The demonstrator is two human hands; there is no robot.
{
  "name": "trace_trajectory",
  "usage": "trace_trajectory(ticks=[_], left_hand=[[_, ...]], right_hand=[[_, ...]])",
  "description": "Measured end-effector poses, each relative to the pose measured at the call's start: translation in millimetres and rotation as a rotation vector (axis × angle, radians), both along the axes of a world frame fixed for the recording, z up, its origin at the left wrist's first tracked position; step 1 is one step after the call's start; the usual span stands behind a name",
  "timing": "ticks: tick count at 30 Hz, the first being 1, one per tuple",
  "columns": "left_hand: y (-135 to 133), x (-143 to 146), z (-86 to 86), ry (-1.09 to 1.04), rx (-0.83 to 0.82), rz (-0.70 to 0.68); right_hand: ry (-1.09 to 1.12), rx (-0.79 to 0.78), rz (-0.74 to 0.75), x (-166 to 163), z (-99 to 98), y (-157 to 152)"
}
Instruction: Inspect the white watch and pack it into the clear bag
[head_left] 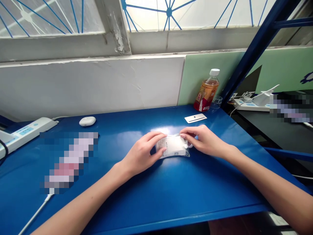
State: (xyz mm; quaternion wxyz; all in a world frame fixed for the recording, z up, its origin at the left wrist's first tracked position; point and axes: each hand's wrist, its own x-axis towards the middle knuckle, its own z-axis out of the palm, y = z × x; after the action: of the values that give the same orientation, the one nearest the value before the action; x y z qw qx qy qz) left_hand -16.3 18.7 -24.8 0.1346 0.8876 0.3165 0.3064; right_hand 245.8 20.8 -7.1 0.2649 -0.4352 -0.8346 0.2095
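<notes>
A small white item in a clear plastic bag (174, 146) lies low over the blue tabletop, with fine print on its left part and a small square code near its lower edge. My left hand (143, 150) grips the bag's left end between thumb and fingers. At the upper right corner, my right hand (204, 141) pinches the bag with thumb and forefinger. Just under those fingertips shows a white loop (187, 145), partly hidden. What the white item is, I cannot make out.
Behind my right hand lies a white card (195, 118), and a drink bottle (207, 91) stands by the wall. To the left are a white earbud case (87, 121), a power strip (29, 130) and a blurred-out device on a white cable (36, 212). A blue post (259, 45) rises at right.
</notes>
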Motion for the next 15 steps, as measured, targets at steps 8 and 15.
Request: trace_trajectory(ticks=[8,15], left_hand=[[3.1,-3.0,-3.3,0.226,-0.126,-0.038],[8.1,-4.7,-6.1,0.283,-0.117,-0.034]], right_hand=[[-0.205,0.192,-0.024,2.3,-18.8,8.6],[-0.214,0.227,0.221,8.5,-5.7,7.0]])
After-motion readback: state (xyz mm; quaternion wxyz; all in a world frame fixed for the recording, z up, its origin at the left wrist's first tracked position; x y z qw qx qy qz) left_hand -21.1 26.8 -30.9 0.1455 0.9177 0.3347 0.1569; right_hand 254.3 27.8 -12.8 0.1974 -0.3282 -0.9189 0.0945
